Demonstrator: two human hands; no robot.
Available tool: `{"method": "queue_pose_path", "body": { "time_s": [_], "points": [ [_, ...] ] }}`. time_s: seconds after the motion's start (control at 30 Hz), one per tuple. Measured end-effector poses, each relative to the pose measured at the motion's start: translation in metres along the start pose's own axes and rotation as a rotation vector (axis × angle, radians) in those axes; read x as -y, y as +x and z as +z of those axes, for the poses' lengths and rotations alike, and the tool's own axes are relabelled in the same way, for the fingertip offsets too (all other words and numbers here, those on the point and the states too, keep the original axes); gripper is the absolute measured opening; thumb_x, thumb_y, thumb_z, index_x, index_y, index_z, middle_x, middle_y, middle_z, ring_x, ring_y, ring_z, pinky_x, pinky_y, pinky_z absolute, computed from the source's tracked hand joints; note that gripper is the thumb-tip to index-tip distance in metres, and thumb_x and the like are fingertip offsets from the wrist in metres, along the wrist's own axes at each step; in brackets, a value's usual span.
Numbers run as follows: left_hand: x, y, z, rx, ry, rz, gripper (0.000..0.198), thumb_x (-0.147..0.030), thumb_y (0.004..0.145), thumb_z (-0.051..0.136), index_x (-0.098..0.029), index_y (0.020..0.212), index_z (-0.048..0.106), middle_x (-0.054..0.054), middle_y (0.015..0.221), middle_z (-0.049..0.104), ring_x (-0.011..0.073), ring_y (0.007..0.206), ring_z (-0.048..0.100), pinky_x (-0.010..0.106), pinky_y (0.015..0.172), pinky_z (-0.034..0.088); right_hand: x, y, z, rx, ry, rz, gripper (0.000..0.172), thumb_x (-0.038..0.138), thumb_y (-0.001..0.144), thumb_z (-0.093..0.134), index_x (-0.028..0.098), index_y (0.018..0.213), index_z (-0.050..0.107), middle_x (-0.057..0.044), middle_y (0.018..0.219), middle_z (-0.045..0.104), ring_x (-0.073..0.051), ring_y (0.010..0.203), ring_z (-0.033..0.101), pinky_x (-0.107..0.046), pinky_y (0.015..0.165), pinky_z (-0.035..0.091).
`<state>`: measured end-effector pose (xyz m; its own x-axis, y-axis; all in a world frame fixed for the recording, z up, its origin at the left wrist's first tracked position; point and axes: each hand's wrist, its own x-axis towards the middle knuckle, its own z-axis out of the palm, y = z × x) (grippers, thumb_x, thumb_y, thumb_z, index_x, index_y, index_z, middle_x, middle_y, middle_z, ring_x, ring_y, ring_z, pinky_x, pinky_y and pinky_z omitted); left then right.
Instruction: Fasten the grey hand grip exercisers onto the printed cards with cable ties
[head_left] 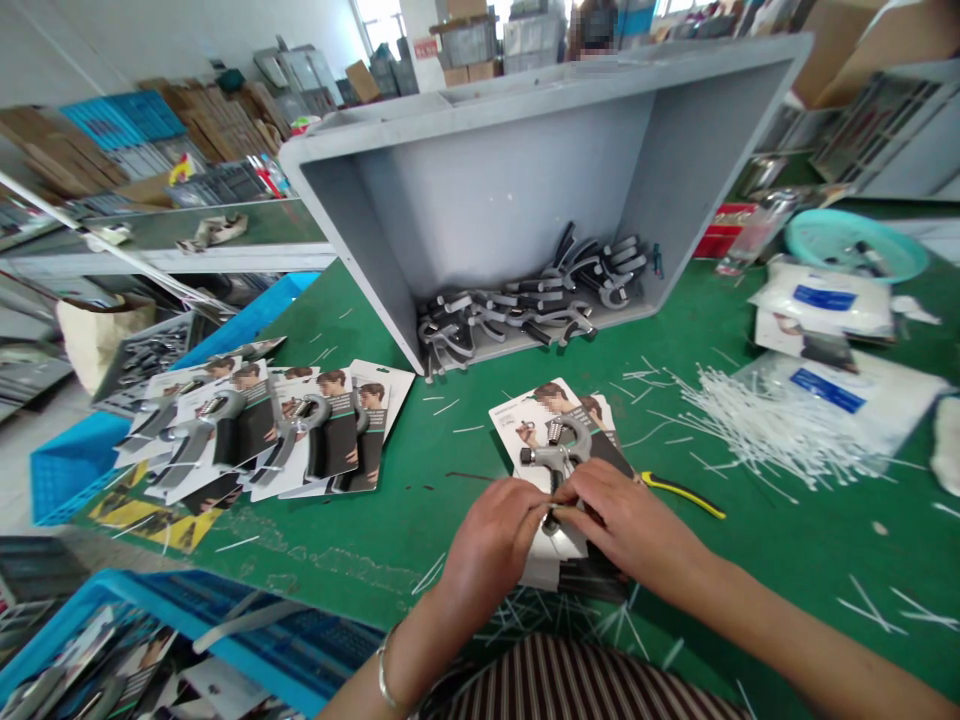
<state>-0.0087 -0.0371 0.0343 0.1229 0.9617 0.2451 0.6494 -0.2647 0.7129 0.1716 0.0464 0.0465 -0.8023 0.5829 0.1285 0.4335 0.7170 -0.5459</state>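
Note:
A grey and black hand grip strengthener [559,455] with a coil spring lies on a printed backing card [514,420], on top of other cards in front of me. My left hand [499,535] and my right hand [615,510] meet over the strengthener's lower end, fingertips pinched close together. Whatever is between the fingertips is too small and covered to make out. Both hands are closed. Right of the right hand lies a yellow and black hand tool [686,493], its head partly hidden. White cable ties [780,425] form a pile farther right.
A grey bin [517,190] tipped on its side holds loose grip strengtheners [517,310]. Carded strengtheners [300,430] overlap at the left. Blue crates [247,640] stand below the table's left edge. Plastic bags [832,300] and a turquoise basin [855,240] are at the right.

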Motion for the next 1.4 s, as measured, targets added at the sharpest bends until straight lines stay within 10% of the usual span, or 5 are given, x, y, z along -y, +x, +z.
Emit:
{"method": "queue_pose_path", "body": {
  "time_s": [0.2, 0.6, 0.83, 1.23, 1.4],
  "points": [
    [-0.013, -0.001, -0.004, 0.026, 0.309, 0.036, 0.017, -0.013, 0.091, 0.045, -0.016, 0.086, 0.061, 0.009, 0.083, 0.062, 0.0227, 0.082, 0.055, 0.038, 0.078, 0.045, 0.007, 0.004, 0.000, -0.011, 0.049, -0.005, 0.012, 0.025, 0.097, 0.055, 0.020, 0.093, 0.066, -0.005, 0.090, 0.065, -0.022, 0.091, 0.057, -0.037, 0.084, 0.047],
    [-0.005, -0.001, -0.001, -0.092, -0.385, -0.258, 0.014, -0.016, 0.089, 0.057, -0.018, 0.078, 0.066, 0.003, 0.080, 0.066, 0.0170, 0.079, 0.061, 0.028, 0.074, 0.047, -0.002, -0.012, 0.007, -0.047, -0.028, -0.026, 0.015, 0.027, 0.097, 0.053, 0.019, 0.090, 0.063, -0.007, 0.096, 0.061, -0.023, 0.091, 0.051, -0.038, 0.081, 0.044],
    [0.010, -0.015, 0.031, -0.175, 0.037, -0.079, 0.064, -0.021, 0.083, 0.068, -0.018, 0.141, 0.040, 0.016, 0.138, 0.051, 0.0290, 0.131, 0.044, 0.049, 0.112, 0.034, 0.005, -0.006, 0.028, -0.250, 0.055, 0.007, 0.015, 0.020, 0.097, 0.051, 0.019, 0.093, 0.065, -0.007, 0.101, 0.065, -0.022, 0.094, 0.051, -0.039, 0.087, 0.039],
    [0.021, -0.005, 0.046, -0.176, 0.333, 0.023, 0.041, -0.017, 0.092, 0.055, -0.015, 0.133, 0.051, 0.014, 0.136, 0.058, 0.0294, 0.130, 0.047, 0.049, 0.108, 0.039, -0.014, -0.015, 0.035, -0.549, 0.305, 0.175, 0.011, 0.021, 0.097, 0.051, 0.021, 0.090, 0.059, -0.006, 0.109, 0.065, -0.023, 0.106, 0.055, -0.044, 0.095, 0.038],
    [0.030, -0.016, 0.039, -0.273, 0.261, 0.032, 0.034, -0.015, 0.091, 0.057, -0.017, 0.125, 0.056, 0.013, 0.129, 0.061, 0.0276, 0.124, 0.052, 0.048, 0.103, 0.042, -0.051, -0.070, 0.011, -0.703, 0.246, 0.380, 0.013, 0.031, 0.098, 0.049, 0.024, 0.102, 0.059, -0.007, 0.114, 0.062, -0.023, 0.107, 0.058, -0.042, 0.094, 0.043]
  ]
}}
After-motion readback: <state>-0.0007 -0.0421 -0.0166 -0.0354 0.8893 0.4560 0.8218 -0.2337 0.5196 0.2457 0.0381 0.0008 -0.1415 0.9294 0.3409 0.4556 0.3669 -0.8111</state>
